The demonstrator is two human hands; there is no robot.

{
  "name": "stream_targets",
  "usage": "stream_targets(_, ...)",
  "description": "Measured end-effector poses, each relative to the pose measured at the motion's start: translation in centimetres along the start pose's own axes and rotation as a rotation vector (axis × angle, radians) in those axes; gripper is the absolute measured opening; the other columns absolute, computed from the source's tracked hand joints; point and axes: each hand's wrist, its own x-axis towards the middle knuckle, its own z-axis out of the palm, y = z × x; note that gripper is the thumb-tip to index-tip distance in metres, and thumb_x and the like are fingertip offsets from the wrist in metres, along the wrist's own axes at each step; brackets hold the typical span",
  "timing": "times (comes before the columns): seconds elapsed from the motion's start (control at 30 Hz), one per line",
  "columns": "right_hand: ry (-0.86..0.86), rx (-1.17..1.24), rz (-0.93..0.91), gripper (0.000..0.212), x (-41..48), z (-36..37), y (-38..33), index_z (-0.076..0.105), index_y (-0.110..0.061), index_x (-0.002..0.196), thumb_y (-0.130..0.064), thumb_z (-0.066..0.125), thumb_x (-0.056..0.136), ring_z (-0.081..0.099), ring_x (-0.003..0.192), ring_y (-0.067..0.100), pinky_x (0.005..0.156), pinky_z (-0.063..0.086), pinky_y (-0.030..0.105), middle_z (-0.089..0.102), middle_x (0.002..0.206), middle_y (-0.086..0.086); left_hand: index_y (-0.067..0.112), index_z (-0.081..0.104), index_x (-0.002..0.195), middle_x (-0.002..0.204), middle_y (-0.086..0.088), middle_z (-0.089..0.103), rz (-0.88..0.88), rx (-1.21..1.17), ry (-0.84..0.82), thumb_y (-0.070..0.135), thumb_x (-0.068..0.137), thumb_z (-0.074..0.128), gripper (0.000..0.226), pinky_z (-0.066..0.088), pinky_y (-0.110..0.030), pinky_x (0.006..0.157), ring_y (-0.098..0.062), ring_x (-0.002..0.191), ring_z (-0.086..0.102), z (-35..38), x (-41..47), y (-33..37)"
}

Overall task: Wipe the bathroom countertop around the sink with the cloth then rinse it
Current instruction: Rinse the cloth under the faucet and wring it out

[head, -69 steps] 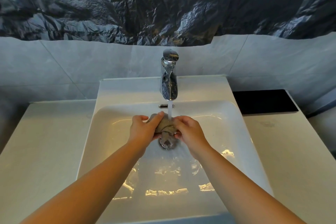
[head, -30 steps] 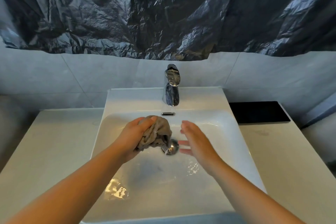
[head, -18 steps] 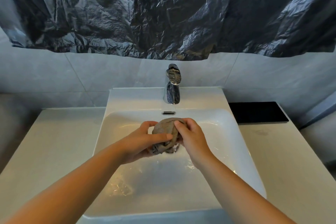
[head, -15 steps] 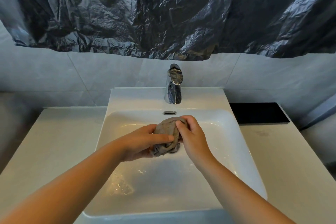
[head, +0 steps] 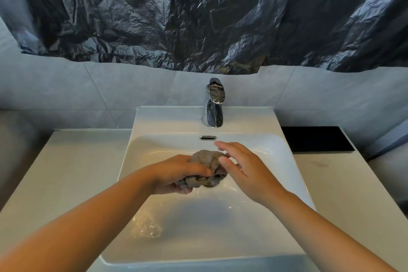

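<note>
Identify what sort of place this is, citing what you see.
Probably a bathroom: a white rectangular ceramic sink flanked by a pale countertop, a chrome tap behind it, and grey wall tiles.

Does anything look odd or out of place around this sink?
Crumpled black plastic sheeting hangs across the wall above the faucet, which is unusual for a bathroom. Otherwise nothing looks spilled or damaged on the countertop.

Legible text, labels, brands, numbers, signs: none can be read on any surface in view.
</note>
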Motion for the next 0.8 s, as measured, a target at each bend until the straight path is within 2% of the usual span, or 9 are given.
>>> stream_targets(0.07, 0.010, -0.004, -0.054, 0.046, -0.9, -0.2, 0.6, 0.028, -0.045, 0.141, -0.053, 0.029, 0.096, 0.044, 0.119, -0.004, 0.090, 0.047, 0.015, 0.035, 0.140, -0.024, 0.006, 0.057, 0.107, 0.084, -0.010, 0.052, -0.037, -0.099, -0.017, 0.026, 0.070, 0.074, 0.045, 0.039, -0.020, 0.053, -0.013, 0.065, 0.046, -0.6, -0.1, 0.1)
stream_targets(0.13, 0.054, 0.016, -0.135, 0.043, -1.5, 0.0, 0.6, 0.027, -0.047, 0.140, -0.051, 0.029, 0.097, 0.043, 0.122, -0.003, 0.088, 0.046, 0.011, 0.032, 0.141, -0.026, 0.004, 0.055, 0.110, 0.085, -0.011, 0.050, -0.067, -0.151, -0.103, 0.026, 0.066, 0.078, 0.054, 0.039, -0.019, 0.052, -0.013, 0.064, 0.046, -0.9, -0.2, 0.3)
stream_targets(0.2, 0.135, 0.080, -0.206, 0.042, -1.5, 0.8, 0.1, 0.036, -0.037, 0.139, -0.042, 0.034, 0.097, 0.044, 0.122, -0.001, 0.086, 0.045, 0.010, 0.037, 0.137, -0.023, 0.003, 0.055, 0.109, 0.083, -0.008, 0.051, -0.094, -0.116, -0.264, 0.029, 0.064, 0.081, 0.058, 0.039, -0.017, 0.053, -0.011, 0.063, 0.047, -0.7, -0.1, 0.7)
stream_targets(0.27, 0.240, 0.137, -0.277, 0.039, -0.9, 1.4, -0.7, 0.047, -0.023, 0.133, -0.032, 0.037, 0.097, 0.051, 0.115, 0.005, 0.086, 0.047, 0.014, 0.048, 0.131, -0.009, 0.003, 0.055, 0.106, 0.080, -0.005, 0.048, -0.113, -0.085, -0.441, 0.030, 0.067, 0.083, 0.055, 0.038, -0.015, 0.052, -0.009, 0.062, 0.043, -0.2, 0.0, 1.2)
stream_targets(0.37, 0.360, 0.195, -0.363, 0.037, 0.2, 1.8, -1.4, 0.063, -0.009, 0.114, -0.026, 0.036, 0.095, 0.061, 0.093, 0.011, 0.074, 0.052, 0.024, 0.063, 0.105, 0.002, 0.006, 0.059, 0.097, 0.074, -0.003, 0.045, -0.131, -0.046, -0.544, 0.026, 0.070, 0.081, 0.040, 0.035, -0.014, 0.049, -0.009, 0.062, 0.037, 0.4, 0.1, 2.2)
stream_targets(0.53, 0.350, 0.138, -0.313, 0.039, 1.4, 2.1, -0.4, 0.068, -0.010, 0.078, -0.027, 0.037, 0.094, 0.059, 0.071, 0.008, 0.059, 0.050, 0.025, 0.064, 0.074, -0.002, 0.006, 0.058, 0.101, 0.070, -0.001, 0.046, -0.191, 0.188, -0.423, 0.022, 0.082, 0.069, 0.028, 0.030, -0.017, 0.049, -0.010, 0.057, 0.036, 1.4, 0.3, 2.8)
stream_targets(0.63, 0.269, 0.111, -0.171, 0.044, 1.9, 2.4, 0.4, 0.065, -0.015, 0.072, -0.036, 0.032, 0.093, 0.058, 0.068, 0.011, 0.057, 0.050, 0.025, 0.062, 0.068, -0.004, 0.010, 0.060, 0.093, 0.071, -0.004, 0.044, -0.147, 0.303, -0.274, 0.025, 0.084, 0.068, 0.019, 0.026, -0.022, 0.052, -0.013, 0.056, 0.032, 2.0, 0.9, 2.5)
stream_targets(0.73, 0.141, 0.066, -0.014, 0.053, 2.2, 2.4, 1.1, 0.064, -0.019, 0.069, -0.050, 0.026, 0.090, 0.057, 0.062, 0.011, 0.054, 0.046, 0.020, 0.059, 0.061, -0.002, 0.016, 0.064, 0.086, 0.069, -0.006, 0.046, -0.087, 0.492, -0.084, 0.033, 0.081, 0.068, 0.018, 0.031, -0.025, 0.054, -0.017, 0.056, 0.035, 2.1, 1.4, 2.2)
stream_targets(0.8, 0.077, 0.020, 0.039, 0.048, 2.3, 2.3, 1.2, 0.060, -0.022, 0.063, -0.045, 0.032, 0.094, 0.055, 0.057, 0.012, 0.052, 0.042, 0.018, 0.056, 0.056, -0.002, 0.019, 0.064, 0.082, 0.066, -0.004, 0.049, -0.076, 0.570, -0.022, 0.036, 0.080, 0.065, 0.017, 0.035, -0.025, 0.056, -0.017, 0.056, 0.039, 2.4, 1.6, 1.9)
